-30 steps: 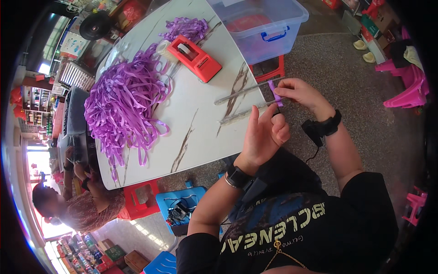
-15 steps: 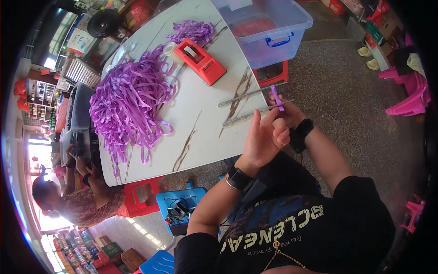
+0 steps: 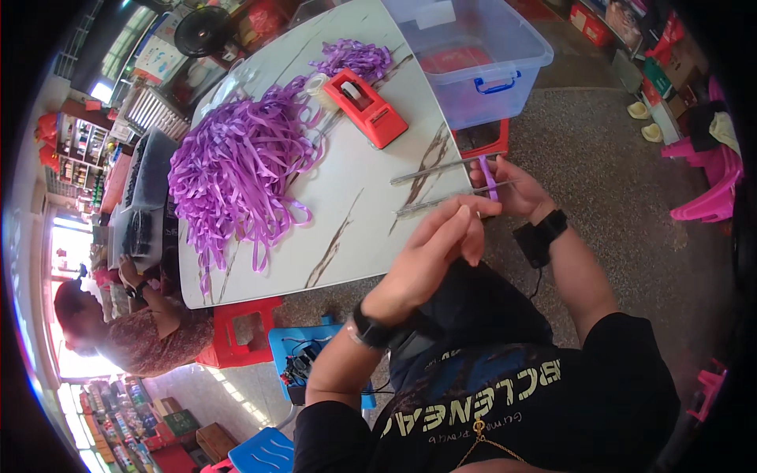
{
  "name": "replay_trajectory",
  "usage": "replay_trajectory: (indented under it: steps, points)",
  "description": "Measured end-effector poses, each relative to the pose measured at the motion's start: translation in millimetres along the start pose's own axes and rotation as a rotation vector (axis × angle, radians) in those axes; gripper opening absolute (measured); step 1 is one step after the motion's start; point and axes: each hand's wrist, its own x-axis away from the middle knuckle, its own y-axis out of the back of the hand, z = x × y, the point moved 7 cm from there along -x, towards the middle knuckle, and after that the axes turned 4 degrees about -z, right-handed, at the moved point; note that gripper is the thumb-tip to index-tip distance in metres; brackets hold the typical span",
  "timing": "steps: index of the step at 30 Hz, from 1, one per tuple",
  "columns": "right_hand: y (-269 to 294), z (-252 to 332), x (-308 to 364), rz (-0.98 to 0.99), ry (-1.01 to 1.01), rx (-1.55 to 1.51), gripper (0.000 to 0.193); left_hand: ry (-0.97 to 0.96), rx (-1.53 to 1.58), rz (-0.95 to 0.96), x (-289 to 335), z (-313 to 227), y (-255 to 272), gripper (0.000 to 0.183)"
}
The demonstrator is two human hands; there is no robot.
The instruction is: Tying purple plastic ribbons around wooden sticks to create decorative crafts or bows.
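Two thin metal rods (image 3: 434, 172) extend side by side over the table's right edge. A short purple ribbon (image 3: 489, 178) lies across them near their ends. My right hand (image 3: 522, 189) closes around the ribbon and the rod ends from the right. Just below it is my left hand (image 3: 430, 256), fingers curled and thumb against them; its index fingertip reaches the ribbon's lower end. Whether anything is inside the left fingers is hidden. A big heap of purple ribbons (image 3: 236, 169) covers the table's left part, and a smaller bunch (image 3: 355, 59) lies at the back.
A red tape dispenser (image 3: 367, 110) stands on the white marbled table (image 3: 347, 244). Beyond the right edge, a clear plastic bin (image 3: 489, 79) rests above a red stool (image 3: 482, 139). A blue stool (image 3: 300, 339) bears black devices. Another person (image 3: 134, 331) sits at the left.
My left hand has turned from thumb-up, its fingers reaching toward the ribbon's lower end. My right hand stays at the rods. The whole view has shifted slightly.
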Motion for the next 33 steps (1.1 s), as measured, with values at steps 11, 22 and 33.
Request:
replay_trajectory:
  steps: [11,22,33]
  points:
    - [-6,13,2,0.038,-0.216,0.151,0.024,-1.229,-0.397,0.231,113,-153,-96,0.032]
    - [-50,152,89,-0.553,0.357,0.895,0.021,-1.160,-0.359,0.655,133,-159,-80,0.044]
    - [-200,155,-121,-0.100,0.229,1.603,0.028,-0.964,-0.623,0.390,150,-122,-9,0.030]
